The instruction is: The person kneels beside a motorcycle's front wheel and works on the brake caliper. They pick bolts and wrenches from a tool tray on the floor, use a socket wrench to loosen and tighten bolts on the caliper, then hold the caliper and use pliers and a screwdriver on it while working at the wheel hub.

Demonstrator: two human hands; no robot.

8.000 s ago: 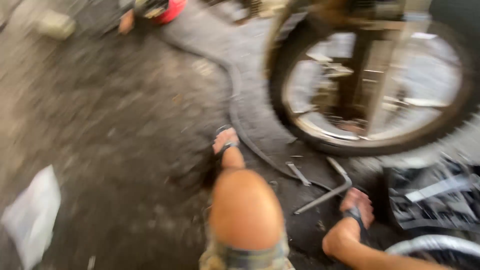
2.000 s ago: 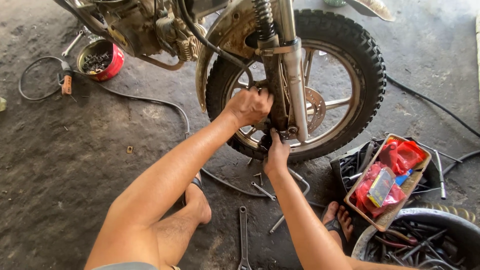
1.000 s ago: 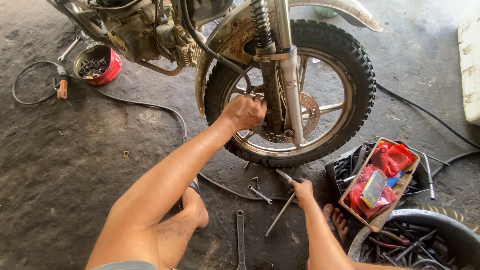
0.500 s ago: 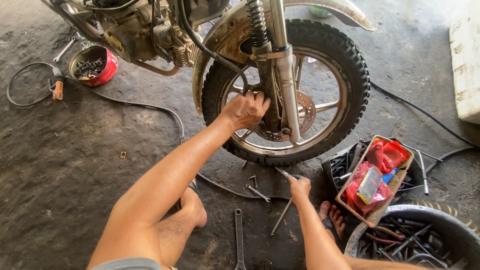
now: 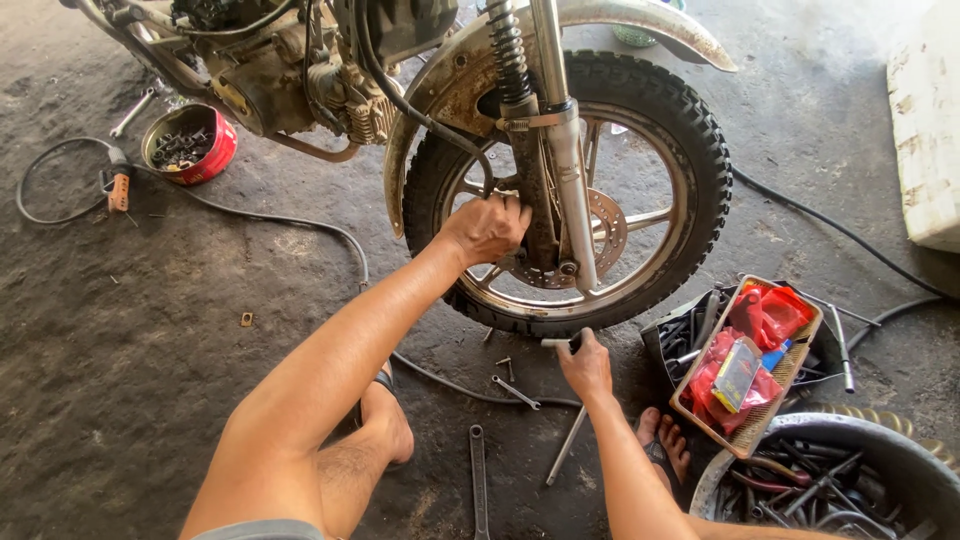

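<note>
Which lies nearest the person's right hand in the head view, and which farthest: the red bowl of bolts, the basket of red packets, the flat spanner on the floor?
From the right hand:
1. Flat spanner, lower left, on the floor.
2. Basket of red packets, to the right.
3. Red bowl of bolts, far upper left.

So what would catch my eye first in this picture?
The motorcycle wheel stands at top centre, and the left hand grips near its hub beside the fork. Below it, the right hand holds a metal tool over the floor. A basket of red packets sits to the right.
</note>
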